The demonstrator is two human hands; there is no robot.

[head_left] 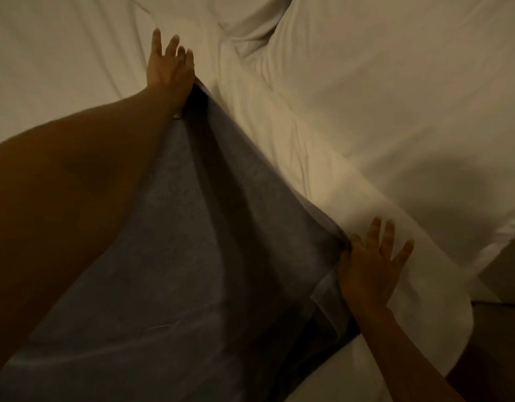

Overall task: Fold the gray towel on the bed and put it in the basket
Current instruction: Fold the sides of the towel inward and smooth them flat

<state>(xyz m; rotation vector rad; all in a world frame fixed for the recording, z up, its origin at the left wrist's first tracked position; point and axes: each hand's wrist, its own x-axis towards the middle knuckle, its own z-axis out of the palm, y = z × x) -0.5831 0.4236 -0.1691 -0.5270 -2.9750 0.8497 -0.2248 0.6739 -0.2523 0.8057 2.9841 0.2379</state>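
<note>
Both hands, left hand (169,68) and right hand (366,271), each grip a corner of the gray towel (192,242) stretched over the bed (366,111); keep it taut and match the corners.

You have the towel (175,256) stretched over the bed (366,126), running from near you at lower left toward the far edge held between your hands. Your left hand (169,68) is at its far left corner, high in the view. Your right hand (369,268) is at the other corner, lower right and nearer you. Beyond that edge the bed spreads, with a pillow (279,18) behind, top centre.
</note>
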